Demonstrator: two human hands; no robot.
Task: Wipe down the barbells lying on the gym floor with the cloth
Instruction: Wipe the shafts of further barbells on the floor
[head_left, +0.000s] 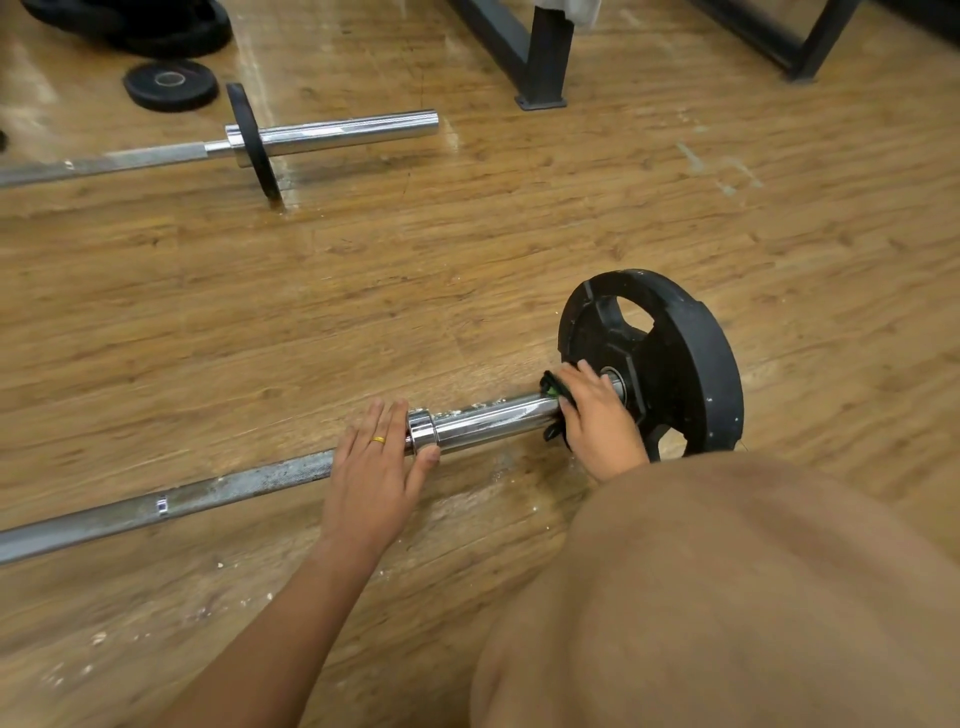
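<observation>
Chrome barbell sleeve (493, 422): our right hand (597, 415) grips the dark cloth (551, 387) around it; our left hand (371, 467) lies flat on the shaft (234, 488), fingers straight.

- You're in a gym: a near barbell (493, 421) and a far barbell (337, 131) lie on the wood-plank floor (467, 249).
- You see loose weight plates (170, 85) far left.
- Black steel frame legs (540, 57) stand beyond.

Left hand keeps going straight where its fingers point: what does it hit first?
The left hand lies flat over the near barbell, fingers pointing away. Beyond the bar there is only bare floor for a long stretch. Much farther, perhaps the rack foot, just past the far barbell's end; depth unclear.
</observation>
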